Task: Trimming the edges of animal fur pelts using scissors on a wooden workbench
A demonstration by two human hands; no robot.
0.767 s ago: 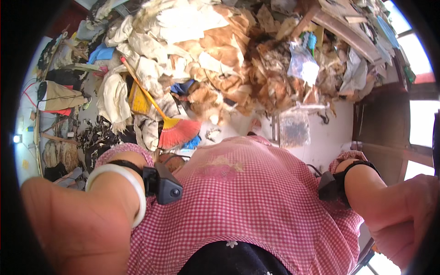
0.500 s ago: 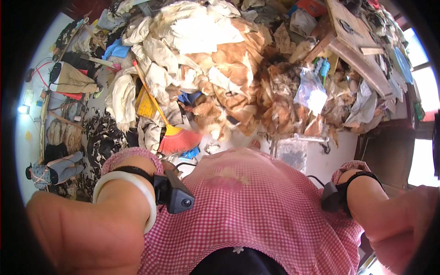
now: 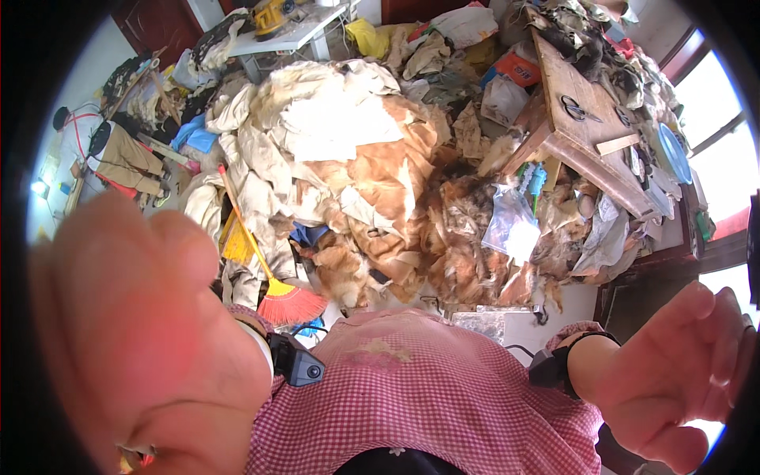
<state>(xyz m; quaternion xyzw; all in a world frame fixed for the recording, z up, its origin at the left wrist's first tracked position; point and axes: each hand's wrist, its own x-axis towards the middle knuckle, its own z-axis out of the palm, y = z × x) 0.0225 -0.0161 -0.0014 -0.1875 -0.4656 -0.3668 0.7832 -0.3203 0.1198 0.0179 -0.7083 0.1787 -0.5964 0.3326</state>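
Bare left hand (image 3: 150,332): loomed blurred at the frame's left; whether its grip held anything could not be told.
Bare right hand (image 3: 673,380): lower right, palm bared, fingers extended, grip apparently on nothing.
Heap of cream and tan furry hides (image 3: 380,170): upper centre, loose, overlapping, apart from both hands; seemingly no handling was under way, and none looked finished.
Brown wooden bench (image 3: 566,75): upper right, bearing black-handled scissors (image 3: 574,109), unheld.

Cream and tan hides (image 3: 372,186), heaped
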